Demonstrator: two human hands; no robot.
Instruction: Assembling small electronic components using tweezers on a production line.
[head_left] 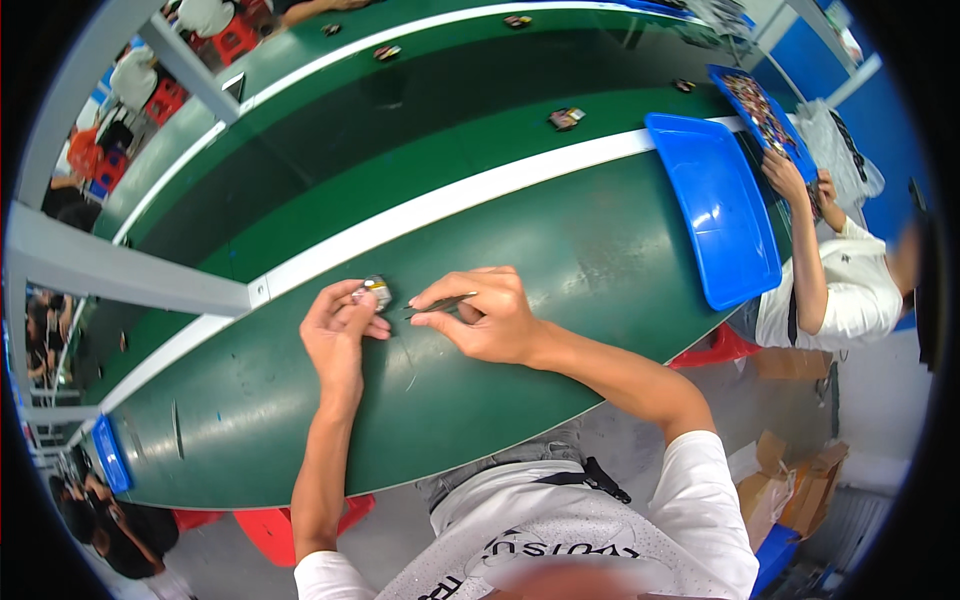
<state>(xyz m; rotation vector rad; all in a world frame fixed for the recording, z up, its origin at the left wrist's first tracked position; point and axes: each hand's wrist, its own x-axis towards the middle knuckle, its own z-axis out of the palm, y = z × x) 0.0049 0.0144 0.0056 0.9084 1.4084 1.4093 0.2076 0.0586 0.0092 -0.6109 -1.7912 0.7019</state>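
My left hand (pixel 338 325) is closed around a small, round metallic part (pixel 376 290) with a yellowish band, held just above the green table (pixel 480 390). Its fine details are too small to make out. My right hand (pixel 495 315) pinches a pair of dark, thin tweezers (pixel 448 302) between thumb and fingers. The tweezers' tips point left toward the part, with a short gap between them. Both hands are near the table's far edge, left of the middle.
Beyond a white rail runs a green conveyor belt with small assemblies (pixel 566 119) on it. A blue tray (pixel 715 220) rests at the right. A co-worker there holds another blue tray (pixel 790 135) of small parts. A slim metal tool (pixel 177 430) lies on the left.
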